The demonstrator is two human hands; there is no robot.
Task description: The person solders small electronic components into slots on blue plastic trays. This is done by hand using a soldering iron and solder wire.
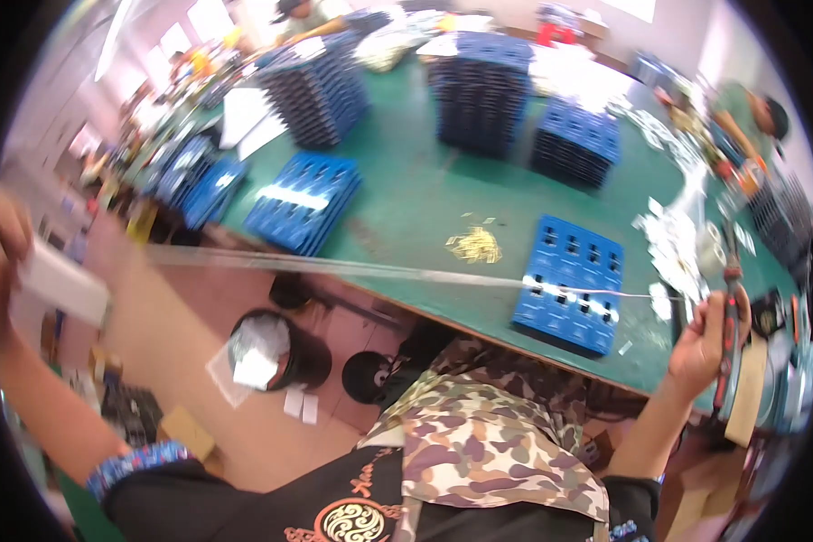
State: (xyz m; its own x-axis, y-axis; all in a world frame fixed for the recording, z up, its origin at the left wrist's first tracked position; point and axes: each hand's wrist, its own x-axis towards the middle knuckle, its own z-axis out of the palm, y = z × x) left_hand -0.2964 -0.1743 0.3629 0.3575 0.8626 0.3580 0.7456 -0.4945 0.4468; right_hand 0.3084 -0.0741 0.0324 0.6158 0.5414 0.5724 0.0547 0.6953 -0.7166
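Hands (7, 235) (698, 348) spread wide, translucent strip (379, 271) stretched between.

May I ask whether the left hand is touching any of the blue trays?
No, the left hand is at the view's far left, holding a white block-like object, apart from the blue trays.

Pretty bright overall, tbh; the windows (173, 41) and papers (583, 77) up top are totally blown out. Glare is streaked across the blue trays (571, 271). The left hand (9, 233) is smeared by blur, and edges get fisheye-bent into black corners.
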